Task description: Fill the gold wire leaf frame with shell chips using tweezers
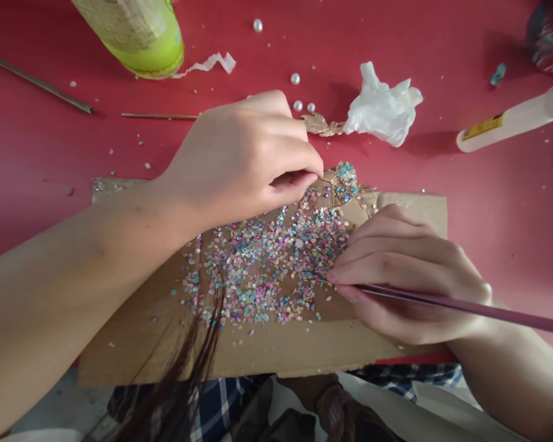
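Ornament [345, 183] in the left grip [251, 156], apparently by one end

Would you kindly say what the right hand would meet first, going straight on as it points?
The right hand, holding a slim purplish tool, would likely first meet the small, loose multicoloured chips on the brown cardboard sheet, though its height is unclear.

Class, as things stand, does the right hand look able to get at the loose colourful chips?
Probably yes: the right hand holds a slim purple tool with its tip at the colourful chips, and the left hand seems clear of that path.
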A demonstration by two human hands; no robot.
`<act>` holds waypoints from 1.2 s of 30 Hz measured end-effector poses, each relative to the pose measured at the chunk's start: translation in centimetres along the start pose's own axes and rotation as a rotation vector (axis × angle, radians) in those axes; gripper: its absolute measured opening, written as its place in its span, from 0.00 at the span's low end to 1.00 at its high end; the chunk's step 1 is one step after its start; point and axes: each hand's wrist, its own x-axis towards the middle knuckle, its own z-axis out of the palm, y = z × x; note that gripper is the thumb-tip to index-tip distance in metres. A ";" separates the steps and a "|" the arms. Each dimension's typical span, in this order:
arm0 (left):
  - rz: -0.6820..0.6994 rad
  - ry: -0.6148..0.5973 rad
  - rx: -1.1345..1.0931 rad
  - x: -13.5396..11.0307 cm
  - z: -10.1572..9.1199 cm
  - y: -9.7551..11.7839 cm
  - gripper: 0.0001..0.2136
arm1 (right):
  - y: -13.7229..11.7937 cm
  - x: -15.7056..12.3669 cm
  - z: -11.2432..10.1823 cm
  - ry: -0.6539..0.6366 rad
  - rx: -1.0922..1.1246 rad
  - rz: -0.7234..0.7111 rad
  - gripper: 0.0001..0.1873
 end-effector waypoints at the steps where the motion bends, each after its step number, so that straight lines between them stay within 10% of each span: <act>1: 0.010 0.014 -0.007 0.0 0.0 0.0 0.12 | 0.0 0.0 0.0 0.001 -0.002 -0.002 0.05; 21: -0.302 -0.031 -0.519 -0.1 -0.8 3.3 0.08 | 0.8 0.2 0.6 0.096 -0.157 -0.043 0.17; 36: -0.196 -0.112 -0.226 0.0 -0.4 3.5 0.10 | 0.6 -0.1 0.8 0.123 -0.177 -0.001 0.17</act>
